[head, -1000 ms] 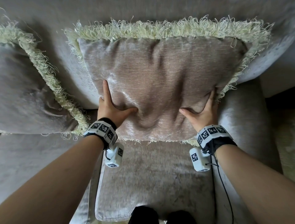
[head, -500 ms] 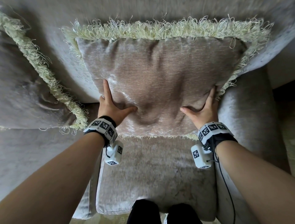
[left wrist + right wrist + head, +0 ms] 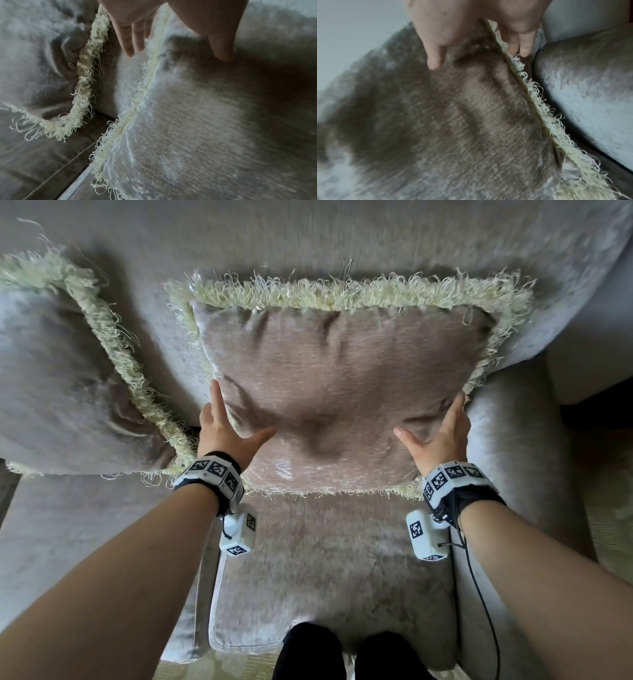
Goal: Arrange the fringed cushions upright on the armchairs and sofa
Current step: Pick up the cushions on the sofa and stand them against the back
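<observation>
A taupe cushion (image 3: 342, 392) with a cream fringe stands upright against the sofa backrest (image 3: 308, 241), its lower edge on the seat. My left hand (image 3: 236, 419) lies along its left edge with straight fingers, and the thumb is spread over the front face. My right hand (image 3: 431, 422) mirrors it at the right edge. In the left wrist view my left hand (image 3: 176, 54) has its fingers behind the cushion (image 3: 214, 121) and its thumb in front. In the right wrist view my right hand (image 3: 479, 58) straddles the fringe of the cushion (image 3: 453, 121) the same way. A dent marks the cushion's middle.
A second fringed cushion (image 3: 58, 378) leans against the backrest to the left, its fringe (image 3: 84, 75) close to my left hand. The padded armrest (image 3: 513, 457) sits tight against the cushion's right side. The seat cushion (image 3: 335, 559) stretches towards my legs.
Both thumbs, which pressed into the cushion's face, have eased off and spread out. The cushion stays against the backrest. The view has pulled back a little.
</observation>
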